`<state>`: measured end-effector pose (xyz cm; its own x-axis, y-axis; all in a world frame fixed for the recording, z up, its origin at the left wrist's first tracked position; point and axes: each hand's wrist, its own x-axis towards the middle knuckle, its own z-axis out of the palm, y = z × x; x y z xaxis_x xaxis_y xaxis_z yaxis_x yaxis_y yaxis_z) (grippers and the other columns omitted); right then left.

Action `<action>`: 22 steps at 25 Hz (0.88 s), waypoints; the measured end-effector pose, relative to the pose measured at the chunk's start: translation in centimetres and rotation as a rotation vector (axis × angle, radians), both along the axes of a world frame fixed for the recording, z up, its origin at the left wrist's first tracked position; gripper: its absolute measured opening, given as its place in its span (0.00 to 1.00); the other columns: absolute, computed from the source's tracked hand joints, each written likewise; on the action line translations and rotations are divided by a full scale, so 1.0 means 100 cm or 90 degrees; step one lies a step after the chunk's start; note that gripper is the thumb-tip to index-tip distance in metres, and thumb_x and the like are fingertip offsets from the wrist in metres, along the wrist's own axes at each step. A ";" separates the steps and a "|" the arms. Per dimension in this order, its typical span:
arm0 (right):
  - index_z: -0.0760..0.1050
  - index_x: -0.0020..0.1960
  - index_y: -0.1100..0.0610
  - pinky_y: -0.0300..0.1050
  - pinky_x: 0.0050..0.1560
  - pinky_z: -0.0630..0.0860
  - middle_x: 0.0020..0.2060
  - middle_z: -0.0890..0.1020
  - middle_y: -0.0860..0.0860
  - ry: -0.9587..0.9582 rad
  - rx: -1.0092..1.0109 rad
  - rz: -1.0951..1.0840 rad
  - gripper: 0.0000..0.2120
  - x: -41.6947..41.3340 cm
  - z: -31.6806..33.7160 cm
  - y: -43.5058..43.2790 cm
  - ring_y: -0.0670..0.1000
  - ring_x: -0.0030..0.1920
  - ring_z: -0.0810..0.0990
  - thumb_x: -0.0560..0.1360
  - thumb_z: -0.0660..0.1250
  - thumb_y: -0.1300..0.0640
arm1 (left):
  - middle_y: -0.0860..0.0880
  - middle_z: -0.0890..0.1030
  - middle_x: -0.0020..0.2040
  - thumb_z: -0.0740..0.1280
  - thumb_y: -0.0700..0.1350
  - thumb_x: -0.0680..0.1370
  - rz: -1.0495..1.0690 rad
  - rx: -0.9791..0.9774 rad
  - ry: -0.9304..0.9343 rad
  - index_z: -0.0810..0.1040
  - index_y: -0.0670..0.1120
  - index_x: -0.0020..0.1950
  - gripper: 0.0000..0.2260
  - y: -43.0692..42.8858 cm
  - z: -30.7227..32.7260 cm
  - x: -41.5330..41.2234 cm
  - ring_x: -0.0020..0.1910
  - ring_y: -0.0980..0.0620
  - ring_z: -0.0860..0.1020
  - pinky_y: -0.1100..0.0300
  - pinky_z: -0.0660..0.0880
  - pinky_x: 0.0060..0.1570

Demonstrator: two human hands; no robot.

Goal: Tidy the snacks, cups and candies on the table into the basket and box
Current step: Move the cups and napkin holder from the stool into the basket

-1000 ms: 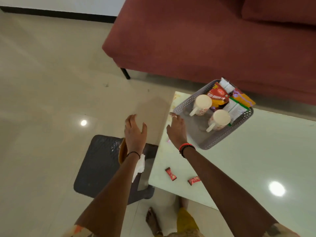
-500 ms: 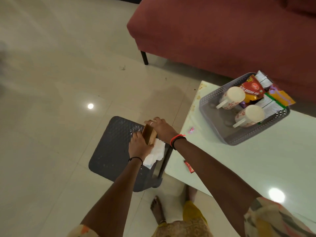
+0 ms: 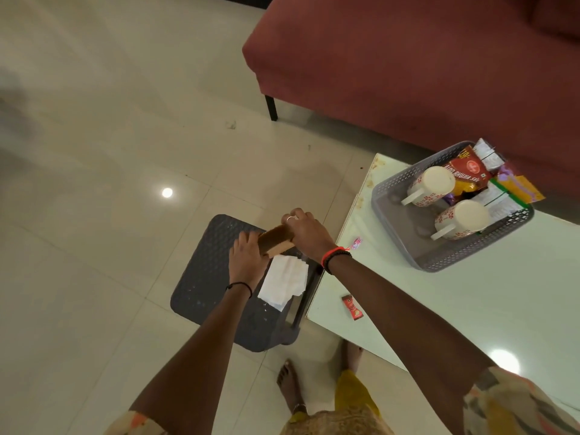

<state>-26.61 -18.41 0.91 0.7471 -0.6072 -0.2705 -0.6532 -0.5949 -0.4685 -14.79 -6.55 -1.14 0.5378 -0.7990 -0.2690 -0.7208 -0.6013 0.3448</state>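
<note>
Box [image 3: 276, 243] gripped at both ends by left hand [image 3: 248, 262] and right hand [image 3: 309, 235], above stool [image 3: 204, 277]. Basket [image 3: 394, 181] with cups [image 3: 430, 186] on surface [image 3: 439, 309]; red candy [image 3: 352, 306] near edge.

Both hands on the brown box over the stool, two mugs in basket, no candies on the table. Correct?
No. The head view shows two candies on the table: a red candy and a pink candy. Otherwise right: left hand and right hand hold the brown box over the stool, far mug and near mug in the basket.

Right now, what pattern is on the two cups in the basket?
Red flowers on white, far cup and near cup alike; head view shows it best.
</note>
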 end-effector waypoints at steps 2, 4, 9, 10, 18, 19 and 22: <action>0.71 0.61 0.58 0.52 0.53 0.78 0.58 0.74 0.56 -0.027 0.015 -0.035 0.17 -0.008 0.008 -0.006 0.58 0.57 0.73 0.73 0.62 0.67 | 0.44 0.73 0.61 0.68 0.43 0.74 -0.043 -0.021 -0.021 0.70 0.47 0.65 0.20 -0.015 0.015 0.005 0.59 0.45 0.73 0.49 0.70 0.62; 0.71 0.58 0.58 0.50 0.51 0.78 0.54 0.76 0.56 -0.052 0.033 -0.086 0.13 -0.021 0.015 -0.014 0.57 0.55 0.74 0.74 0.63 0.64 | 0.45 0.73 0.62 0.66 0.41 0.75 -0.092 -0.039 -0.027 0.70 0.47 0.66 0.19 -0.034 0.029 0.002 0.60 0.45 0.73 0.49 0.68 0.64; 0.72 0.59 0.58 0.48 0.53 0.78 0.54 0.78 0.56 -0.071 0.036 -0.238 0.17 -0.089 0.030 -0.047 0.56 0.55 0.76 0.72 0.70 0.57 | 0.46 0.73 0.64 0.66 0.38 0.74 -0.243 -0.072 -0.012 0.69 0.46 0.66 0.21 -0.106 0.056 -0.036 0.61 0.45 0.74 0.51 0.69 0.66; 0.72 0.59 0.58 0.48 0.53 0.77 0.54 0.78 0.57 -0.072 0.029 -0.279 0.17 -0.108 0.031 -0.053 0.56 0.55 0.76 0.72 0.70 0.56 | 0.46 0.73 0.64 0.67 0.38 0.74 -0.276 -0.073 -0.010 0.69 0.47 0.66 0.21 -0.123 0.058 -0.051 0.61 0.46 0.74 0.51 0.69 0.66; 0.74 0.56 0.64 0.52 0.55 0.76 0.53 0.78 0.61 -0.051 -0.003 -0.531 0.18 -0.227 0.012 -0.080 0.61 0.55 0.76 0.71 0.72 0.56 | 0.48 0.73 0.66 0.66 0.38 0.75 -0.484 -0.083 0.034 0.70 0.49 0.67 0.21 -0.227 0.034 -0.177 0.65 0.47 0.72 0.53 0.67 0.67; 0.74 0.56 0.65 0.53 0.56 0.75 0.53 0.78 0.61 -0.045 0.004 -0.543 0.18 -0.235 0.005 -0.082 0.61 0.55 0.76 0.71 0.72 0.56 | 0.48 0.72 0.67 0.66 0.39 0.75 -0.507 -0.075 0.030 0.70 0.49 0.67 0.21 -0.235 0.028 -0.187 0.65 0.48 0.72 0.53 0.68 0.67; 0.72 0.57 0.65 0.54 0.57 0.76 0.56 0.76 0.60 -0.031 0.053 -0.579 0.19 -0.250 -0.013 -0.088 0.61 0.58 0.74 0.71 0.72 0.56 | 0.49 0.73 0.66 0.67 0.38 0.74 -0.550 -0.041 0.018 0.70 0.49 0.67 0.22 -0.250 0.008 -0.205 0.65 0.48 0.72 0.51 0.69 0.68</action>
